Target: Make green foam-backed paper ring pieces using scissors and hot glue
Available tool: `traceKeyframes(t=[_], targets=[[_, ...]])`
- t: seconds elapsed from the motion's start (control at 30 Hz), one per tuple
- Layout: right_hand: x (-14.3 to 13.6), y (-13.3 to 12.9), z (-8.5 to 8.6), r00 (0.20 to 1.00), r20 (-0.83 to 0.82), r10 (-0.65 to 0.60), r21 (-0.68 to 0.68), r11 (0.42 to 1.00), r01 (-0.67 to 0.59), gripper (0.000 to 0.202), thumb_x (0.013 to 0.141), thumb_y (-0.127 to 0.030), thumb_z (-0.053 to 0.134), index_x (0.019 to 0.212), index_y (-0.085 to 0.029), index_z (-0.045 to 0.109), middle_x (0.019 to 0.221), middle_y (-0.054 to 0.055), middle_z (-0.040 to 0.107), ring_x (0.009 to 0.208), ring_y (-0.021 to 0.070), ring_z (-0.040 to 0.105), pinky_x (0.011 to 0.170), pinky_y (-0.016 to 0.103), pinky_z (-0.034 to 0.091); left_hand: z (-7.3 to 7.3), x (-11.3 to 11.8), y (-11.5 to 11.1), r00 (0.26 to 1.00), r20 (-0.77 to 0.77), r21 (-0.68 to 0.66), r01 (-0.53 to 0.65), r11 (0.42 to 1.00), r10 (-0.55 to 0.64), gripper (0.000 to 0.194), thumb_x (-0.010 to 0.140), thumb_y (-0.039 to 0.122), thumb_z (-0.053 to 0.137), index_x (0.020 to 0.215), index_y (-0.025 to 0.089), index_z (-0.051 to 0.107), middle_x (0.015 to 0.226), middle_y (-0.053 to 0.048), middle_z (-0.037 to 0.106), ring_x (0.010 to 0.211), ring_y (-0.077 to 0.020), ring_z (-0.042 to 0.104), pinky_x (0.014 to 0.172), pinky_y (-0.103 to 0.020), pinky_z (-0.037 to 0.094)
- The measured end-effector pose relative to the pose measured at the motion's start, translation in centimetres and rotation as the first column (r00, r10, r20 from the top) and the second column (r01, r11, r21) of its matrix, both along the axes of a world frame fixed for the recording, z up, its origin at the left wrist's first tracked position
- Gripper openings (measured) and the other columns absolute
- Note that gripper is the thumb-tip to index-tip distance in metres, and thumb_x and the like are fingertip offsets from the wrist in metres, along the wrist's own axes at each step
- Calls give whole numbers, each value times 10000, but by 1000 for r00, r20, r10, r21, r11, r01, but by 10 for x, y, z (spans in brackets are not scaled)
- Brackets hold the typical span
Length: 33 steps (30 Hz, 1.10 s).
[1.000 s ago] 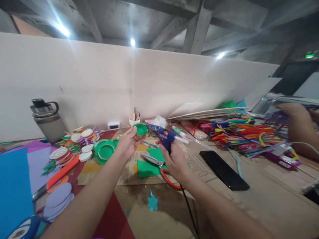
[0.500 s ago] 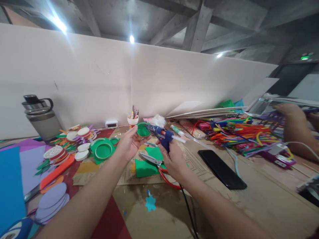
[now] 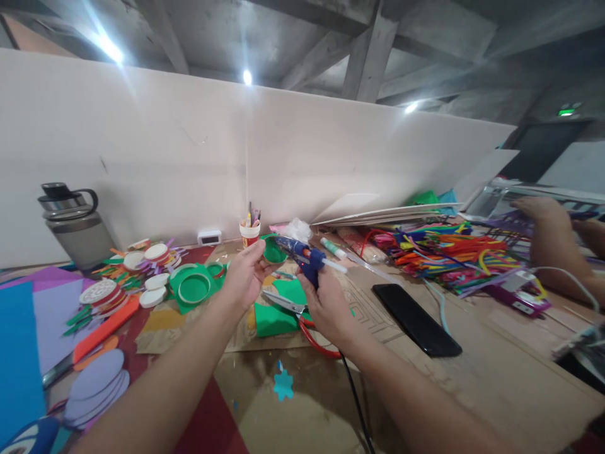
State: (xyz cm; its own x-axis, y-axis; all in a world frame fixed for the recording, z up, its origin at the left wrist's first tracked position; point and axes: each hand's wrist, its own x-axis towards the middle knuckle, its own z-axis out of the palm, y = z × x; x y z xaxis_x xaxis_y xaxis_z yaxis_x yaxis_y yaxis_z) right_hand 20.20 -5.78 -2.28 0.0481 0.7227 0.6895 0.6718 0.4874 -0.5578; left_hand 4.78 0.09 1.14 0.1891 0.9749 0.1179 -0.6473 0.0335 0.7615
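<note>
Between its thumb and fingers my left hand (image 3: 246, 274) holds a small round green cup-like piece (image 3: 275, 251) by its rim. My right hand (image 3: 327, 299) is wrapped round the handle of a blue hot glue gun (image 3: 305, 257), whose nozzle reaches the green piece; whether they touch I cannot tell. A clear glue stick sticks out of the gun's rear, and a black cord (image 3: 354, 397) hangs below. Under my hands lie open scissors (image 3: 283, 301) with red handles, partly hidden, on green foam sheet (image 3: 271, 321). A ring on a green sheet (image 3: 195, 285) lies to the left.
At left stand a grey bottle (image 3: 78, 227), decorated round pieces (image 3: 101, 293) and lilac discs (image 3: 97, 384). A pen cup (image 3: 249, 233) is at the back. To the right are a black phone (image 3: 416, 318), coloured pipe cleaners (image 3: 439, 255) and another person's arm (image 3: 558, 246).
The view has shifted slightly. The green piece looks turned a little in my left hand, with the glue gun still at it. The other person's hand has moved slightly.
</note>
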Motion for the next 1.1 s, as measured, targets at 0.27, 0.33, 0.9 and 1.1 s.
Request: traceKeyframes(t=[0.27, 0.33, 0.9, 1.1], targets=[[1, -1, -1, 998, 9, -55, -22, 998, 55, 284, 946, -378, 438, 1119, -200, 576, 972, 146, 698, 886, 294, 663, 734, 412, 520, -1, -1, 1, 999, 15, 21, -30, 999, 29, 128, 828, 239, 668, 835, 114, 696, 791, -69, 745, 714, -159, 705, 851, -359, 568], [0, -2, 0, 999, -5, -34, -12, 999, 34, 289, 945, -381, 445, 1143, -215, 574, 1010, 144, 700, 915, 295, 663, 765, 423, 522, -2, 0, 0, 1000, -2, 24, -15, 1000, 15, 137, 822, 252, 678, 844, 118, 699, 807, -75, 748, 723, -165, 707, 844, -357, 570], [-1, 0, -3, 998, 21, -63, -9, 998, 63, 270, 946, -339, 428, 1124, -196, 572, 985, 143, 689, 887, 282, 656, 751, 414, 513, -3, 1, 0, 999, -26, 53, -42, 998, 43, 169, 795, 289, 716, 849, 130, 702, 826, -70, 747, 759, -164, 706, 860, -349, 557], [-3, -2, -2, 995, 38, -88, -3, 996, 88, 284, 948, -348, 416, 1130, -193, 571, 1028, 162, 682, 927, 295, 652, 776, 423, 511, -4, 3, 1, 998, 15, 51, -66, 997, 65, 139, 815, 266, 693, 866, 137, 698, 860, -68, 751, 796, -161, 711, 883, -337, 548]])
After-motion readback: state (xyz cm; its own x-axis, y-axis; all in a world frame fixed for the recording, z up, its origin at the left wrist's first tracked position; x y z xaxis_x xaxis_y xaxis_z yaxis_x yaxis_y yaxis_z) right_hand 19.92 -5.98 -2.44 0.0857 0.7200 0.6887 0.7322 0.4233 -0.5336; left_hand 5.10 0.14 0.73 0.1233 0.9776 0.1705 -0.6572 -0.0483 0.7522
